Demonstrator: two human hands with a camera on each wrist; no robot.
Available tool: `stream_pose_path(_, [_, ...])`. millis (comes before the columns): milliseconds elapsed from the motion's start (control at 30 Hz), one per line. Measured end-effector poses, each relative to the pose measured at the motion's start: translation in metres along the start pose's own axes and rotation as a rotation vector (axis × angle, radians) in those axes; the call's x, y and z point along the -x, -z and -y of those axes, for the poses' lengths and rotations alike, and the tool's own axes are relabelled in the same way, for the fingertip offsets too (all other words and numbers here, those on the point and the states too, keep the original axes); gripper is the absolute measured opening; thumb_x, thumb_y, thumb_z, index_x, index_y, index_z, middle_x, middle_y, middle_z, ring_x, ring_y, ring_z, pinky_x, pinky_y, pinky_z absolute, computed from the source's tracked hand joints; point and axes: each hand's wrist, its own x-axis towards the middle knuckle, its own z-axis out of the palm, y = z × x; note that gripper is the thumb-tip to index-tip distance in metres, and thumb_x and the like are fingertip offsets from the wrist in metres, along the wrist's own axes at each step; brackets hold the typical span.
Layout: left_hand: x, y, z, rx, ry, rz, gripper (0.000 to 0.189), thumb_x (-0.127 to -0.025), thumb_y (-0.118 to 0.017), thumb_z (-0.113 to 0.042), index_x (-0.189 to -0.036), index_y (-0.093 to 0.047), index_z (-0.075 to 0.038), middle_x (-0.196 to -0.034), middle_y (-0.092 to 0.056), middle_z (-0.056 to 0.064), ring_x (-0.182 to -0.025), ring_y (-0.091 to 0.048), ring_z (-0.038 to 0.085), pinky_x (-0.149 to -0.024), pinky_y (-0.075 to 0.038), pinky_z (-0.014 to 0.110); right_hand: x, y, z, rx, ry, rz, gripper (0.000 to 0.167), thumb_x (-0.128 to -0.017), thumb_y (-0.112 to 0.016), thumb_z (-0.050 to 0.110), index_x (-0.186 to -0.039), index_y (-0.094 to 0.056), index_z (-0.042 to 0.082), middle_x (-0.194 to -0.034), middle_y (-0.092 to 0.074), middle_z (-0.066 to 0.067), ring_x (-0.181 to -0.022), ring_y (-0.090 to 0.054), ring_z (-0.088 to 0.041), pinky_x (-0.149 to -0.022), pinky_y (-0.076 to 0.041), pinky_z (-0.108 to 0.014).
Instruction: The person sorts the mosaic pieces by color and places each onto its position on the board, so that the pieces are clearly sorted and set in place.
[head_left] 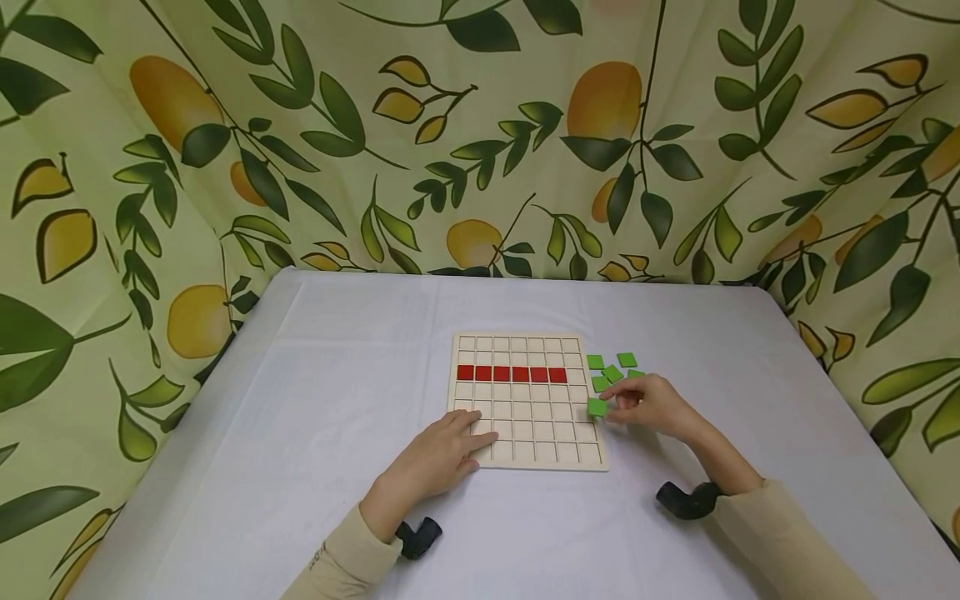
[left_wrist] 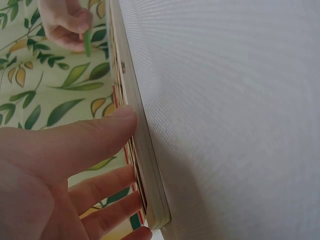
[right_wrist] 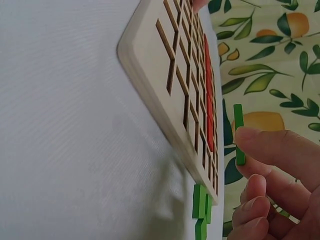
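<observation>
A pale wooden grid board (head_left: 525, 429) lies flat on the table, with a row of red square tiles (head_left: 521, 374) set in its third row from the far edge. My left hand (head_left: 438, 454) rests on the board's near left part, its fingers spread over the cells; the left wrist view shows the thumb touching the board's edge. Between thumb and fingertip my right hand (head_left: 651, 406) pinches a green square tile (right_wrist: 239, 134), held above the board's right edge. Several loose green tiles (head_left: 612, 373) lie just past that edge, partly hidden by the right hand.
A white cloth (head_left: 337, 375) covers the table. Behind and at both sides hangs a curtain (head_left: 480, 150) printed with leaves and orange fruit. Black curved pieces (head_left: 686, 500) sit at both wrists, by the beige sleeves (head_left: 780, 533).
</observation>
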Motion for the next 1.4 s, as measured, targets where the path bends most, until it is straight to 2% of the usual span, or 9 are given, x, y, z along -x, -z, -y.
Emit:
stream_pose_path(600, [-0.001,0.002,-0.001,-0.001,0.004,0.007,0.04,-0.092,-0.064,-0.019,-0.132,-0.061,-0.019,-0.142,-0.051,0.013,-0.133,-0.048,0.03,-0.11,-0.045,0.042,-0.014,-0.004,0.016,-0.005,0.012,-0.009,0.026,-0.074,-0.08,0.007,-0.096,-0.072,-0.004,-0.068,-0.051,0.0,-0.064,-0.043,-0.005,-0.052,-0.035,-0.016])
stream_pose_path(1067, [-0.002,0.001,-0.001,0.002,0.001,0.008,0.041,-0.092,-0.064,-0.019,-0.132,-0.06,-0.019,-0.142,-0.051,0.014,-0.133,-0.048,0.03,-0.11,-0.045,0.043,-0.026,-0.011,0.024,-0.055,0.008,-0.002,0.023,-0.076,-0.077,0.005,-0.096,-0.071,-0.003,-0.068,-0.05,0.0,-0.064,-0.044,-0.008,-0.052,-0.036,-0.016])
stream_pose_path(1300, [-0.002,0.002,-0.001,0.013,-0.006,0.004,0.041,-0.091,-0.064,-0.017,-0.132,-0.06,-0.017,-0.141,-0.052,0.015,-0.133,-0.048,0.031,-0.111,-0.045,0.043,-0.031,-0.016,0.027,-0.047,0.054,-0.024,0.022,-0.075,-0.078,0.004,-0.094,-0.071,-0.003,-0.067,-0.05,0.0,-0.064,-0.044,-0.008,-0.053,-0.035,-0.016])
stream_pose_path(1400, [-0.002,0.002,-0.001,0.004,-0.007,0.006,0.041,-0.091,-0.064,-0.018,-0.132,-0.06,-0.018,-0.141,-0.052,0.015,-0.133,-0.048,0.031,-0.111,-0.045,0.043,-0.034,-0.017,0.029,-0.046,0.049,-0.029,0.023,-0.075,-0.08,0.007,-0.094,-0.071,-0.002,-0.067,-0.049,0.001,-0.064,-0.044,-0.008,-0.053,-0.035,-0.016])
